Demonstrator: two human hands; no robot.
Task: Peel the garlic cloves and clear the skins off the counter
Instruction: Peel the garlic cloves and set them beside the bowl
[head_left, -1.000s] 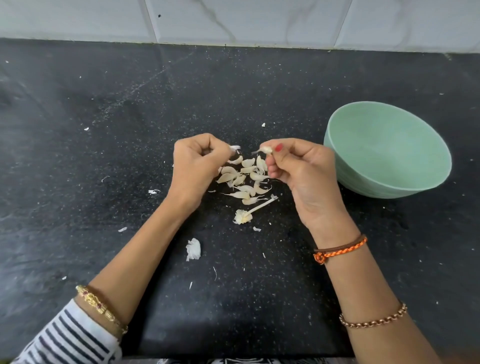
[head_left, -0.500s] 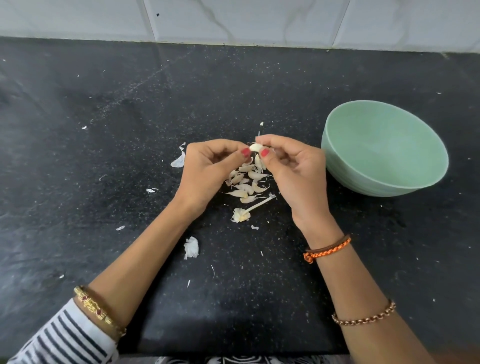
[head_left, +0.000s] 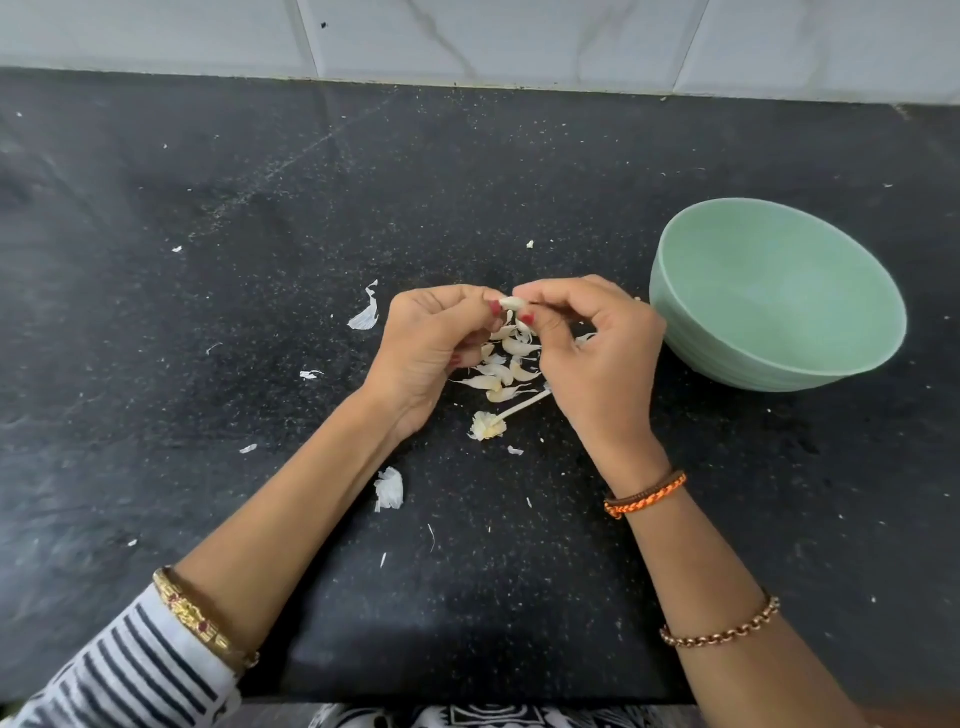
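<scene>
Above the black counter (head_left: 208, 260), a small pale garlic clove (head_left: 511, 303) is pinched between the fingertips of the left hand (head_left: 431, 348) and the right hand (head_left: 597, 353). Beneath them, a heap of unpeeled cloves (head_left: 501, 369) and scattered papery skins (head_left: 364, 316) are seen. Nothing is seen inside the green bowl (head_left: 779, 296) to the right.

One bowl (head_left: 777, 293), two hands, three bracelets.

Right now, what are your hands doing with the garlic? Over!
Left hand and right hand both pinch one garlic clove. Unpeeled cloves piled underneath. Green bowl empty. Nothing blocking.
</scene>
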